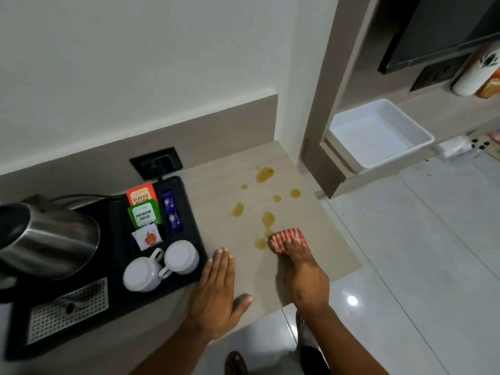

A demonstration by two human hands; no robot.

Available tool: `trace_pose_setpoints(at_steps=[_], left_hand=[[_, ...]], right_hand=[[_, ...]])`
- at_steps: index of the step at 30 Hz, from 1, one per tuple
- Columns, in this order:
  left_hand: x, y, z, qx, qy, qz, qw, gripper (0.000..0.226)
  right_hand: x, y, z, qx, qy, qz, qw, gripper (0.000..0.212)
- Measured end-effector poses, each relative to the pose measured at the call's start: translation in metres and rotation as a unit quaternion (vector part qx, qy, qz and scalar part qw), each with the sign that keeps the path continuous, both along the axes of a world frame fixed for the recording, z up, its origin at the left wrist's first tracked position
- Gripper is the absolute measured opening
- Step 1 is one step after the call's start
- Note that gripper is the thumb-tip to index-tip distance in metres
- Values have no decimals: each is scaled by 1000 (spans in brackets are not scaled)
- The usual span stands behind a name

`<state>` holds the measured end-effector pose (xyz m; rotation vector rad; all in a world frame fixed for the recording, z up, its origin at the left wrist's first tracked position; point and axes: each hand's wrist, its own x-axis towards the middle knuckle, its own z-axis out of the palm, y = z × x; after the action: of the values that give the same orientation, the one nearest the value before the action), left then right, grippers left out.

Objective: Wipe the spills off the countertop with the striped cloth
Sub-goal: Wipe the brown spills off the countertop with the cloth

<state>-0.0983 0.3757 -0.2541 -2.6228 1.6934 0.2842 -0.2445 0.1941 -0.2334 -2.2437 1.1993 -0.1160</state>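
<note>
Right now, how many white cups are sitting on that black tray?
2. One white ceramic cup sits upside down at the near edge of the black plastic tray; the other white cup sits just right of it, handles between them. None seems hidden.

White wall [108, 63], glossy pale tiled floor [419, 253], beige shelf unit [319, 131] at right.

**Open desk to the right of the tray**

The desk [216, 190] is bare between the black tray [189, 212] and its right edge, except for the amber spills [265, 174]. On the left, the tray with the kettle [46, 239], two cups [162, 263] and tea packets [143, 209] blocks passage. Behind, the wall [162, 77] closes the way. The front and right sides stand open above the floor [405, 266].
</note>
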Motion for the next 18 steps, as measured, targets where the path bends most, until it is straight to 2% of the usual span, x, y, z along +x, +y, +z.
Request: trace_pose_setpoints(at_steps=[4,8,11,14,18], left_hand=[[1,19,-5,3,-15,-53,998,101],[-2,34,-17,3,16,-82,997,100],[0,33,-18,1,33,-67,997,102],[1,29,-19,-8,43,-64,997,99],[3,30,-21,-18,67,-65,995,97]], right_hand=[[1,10,-11,-40,4,22,999,46],[3,-5,-19,-79,4,82,993,49],[9,-23,-27,-83,-11,43,996,53],[35,-72,-27,-68,13,-23,997,62],[99,-126,-26,-60,17,9,998,66]])
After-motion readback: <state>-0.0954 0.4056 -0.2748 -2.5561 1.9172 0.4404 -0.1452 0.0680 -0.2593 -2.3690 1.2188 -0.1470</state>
